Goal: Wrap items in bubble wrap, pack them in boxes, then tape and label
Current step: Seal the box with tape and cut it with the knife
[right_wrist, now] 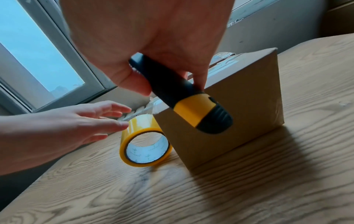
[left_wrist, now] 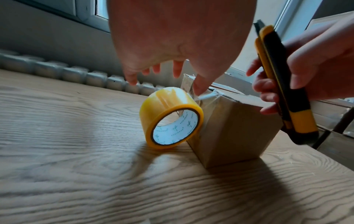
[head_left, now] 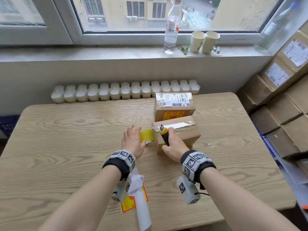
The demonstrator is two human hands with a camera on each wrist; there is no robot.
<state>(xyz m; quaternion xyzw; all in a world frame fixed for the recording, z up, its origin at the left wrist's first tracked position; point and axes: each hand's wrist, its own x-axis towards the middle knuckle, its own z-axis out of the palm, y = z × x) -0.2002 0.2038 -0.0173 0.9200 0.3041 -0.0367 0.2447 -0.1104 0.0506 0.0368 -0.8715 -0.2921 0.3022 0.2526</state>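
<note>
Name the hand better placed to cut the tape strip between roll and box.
Right: the right hand already grips the knife beside the strip; the left hand hovers open over the tape roll.

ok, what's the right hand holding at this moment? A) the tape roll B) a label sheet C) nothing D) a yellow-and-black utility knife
D: the right hand grips the utility knife over the near box, while the tape roll sits on the table under the open left hand.

Wooden table (head_left: pixel 66 147) below daylit window (head_left: pixel 150 14)
</note>
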